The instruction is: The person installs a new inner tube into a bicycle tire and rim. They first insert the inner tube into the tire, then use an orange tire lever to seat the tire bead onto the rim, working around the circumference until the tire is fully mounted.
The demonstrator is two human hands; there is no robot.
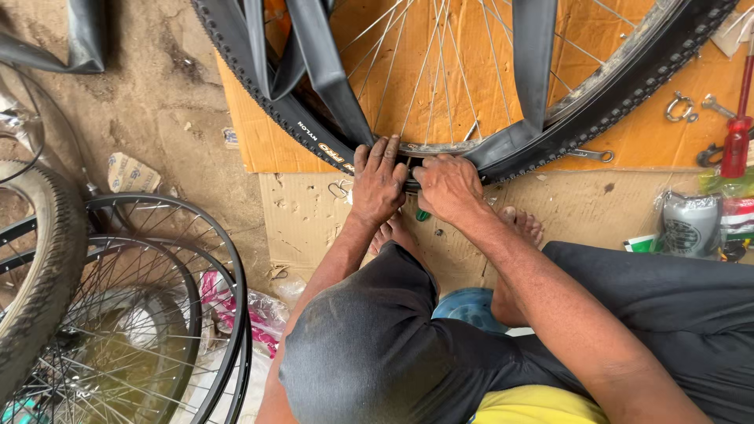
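Observation:
A bicycle wheel stands upright on cardboard, its knobby black tyre [628, 74] around a spoked metal rim [440, 147]. A loose black inner tube [326, 67] hangs in loops out of the tyre. My left hand [377, 182] presses flat on the tyre's lower edge, fingers curled over its sidewall. My right hand [448, 184] sits right beside it, fingers gripping the tyre's edge at the rim. Both hands touch each other's fingertips. My bare feet [520, 224] rest on the cardboard just below the wheel.
Flattened cardboard [306, 212] covers the dirt floor. Bare spoked rims [149, 314] and an old tyre [39, 275] lie at the left. A red-handled screwdriver [738, 133], small wrenches [715, 104], a shackle [678, 107] and packets [691, 224] lie at the right.

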